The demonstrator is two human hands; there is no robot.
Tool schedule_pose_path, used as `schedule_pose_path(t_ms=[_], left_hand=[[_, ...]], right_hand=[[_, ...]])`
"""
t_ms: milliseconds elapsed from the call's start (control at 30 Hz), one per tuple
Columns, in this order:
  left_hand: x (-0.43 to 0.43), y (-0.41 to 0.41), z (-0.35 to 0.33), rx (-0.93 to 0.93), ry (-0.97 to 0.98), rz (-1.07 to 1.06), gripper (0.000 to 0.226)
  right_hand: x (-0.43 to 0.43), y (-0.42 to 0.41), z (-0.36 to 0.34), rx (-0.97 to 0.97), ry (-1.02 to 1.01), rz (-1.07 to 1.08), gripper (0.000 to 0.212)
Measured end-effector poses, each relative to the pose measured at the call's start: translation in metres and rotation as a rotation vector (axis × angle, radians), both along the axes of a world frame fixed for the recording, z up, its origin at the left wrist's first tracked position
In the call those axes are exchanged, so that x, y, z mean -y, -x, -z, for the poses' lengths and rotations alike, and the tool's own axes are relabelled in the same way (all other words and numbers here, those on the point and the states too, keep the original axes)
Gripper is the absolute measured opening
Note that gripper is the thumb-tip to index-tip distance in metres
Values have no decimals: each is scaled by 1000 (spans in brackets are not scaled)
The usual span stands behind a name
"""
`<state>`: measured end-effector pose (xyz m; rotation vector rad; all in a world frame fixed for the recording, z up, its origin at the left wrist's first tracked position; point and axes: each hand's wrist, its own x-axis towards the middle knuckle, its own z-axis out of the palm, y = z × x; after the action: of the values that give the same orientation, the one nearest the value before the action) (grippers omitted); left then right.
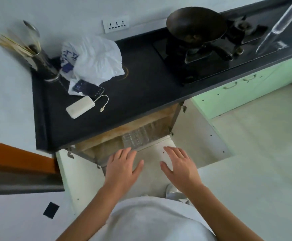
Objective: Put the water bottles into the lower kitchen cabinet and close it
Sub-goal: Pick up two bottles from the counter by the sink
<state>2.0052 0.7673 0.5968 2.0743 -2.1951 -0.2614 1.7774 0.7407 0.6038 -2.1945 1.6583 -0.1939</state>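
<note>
Left hand (122,168), right hand (180,168) spread; bottles (138,136) inside cabinet (160,117).

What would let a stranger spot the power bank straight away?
Start at the black countertop, left of the stove. Near its front edge lies the power bank, a white rounded slab, just in front of the dark phone. Only it has a short white cable looping from its right end.

1 head-worn wide-angle view, looking steeply down from above the countertop (141,87), open lower cabinet (124,136) close below
</note>
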Motion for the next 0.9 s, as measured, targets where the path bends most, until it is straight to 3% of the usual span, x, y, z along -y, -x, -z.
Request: schedule_pose_path(t_ms=[200,500,900], left_hand=[[10,40,-3,-42,-3,276,66],[31,156,-25,87,61,692,62],[33,313,-29,56,185,945,53]], right_hand=[[-63,57,3,-39,51,256,65],[-147,165,-11,-134,157,632,58],[-189,271,25,-82,184,922,55]])
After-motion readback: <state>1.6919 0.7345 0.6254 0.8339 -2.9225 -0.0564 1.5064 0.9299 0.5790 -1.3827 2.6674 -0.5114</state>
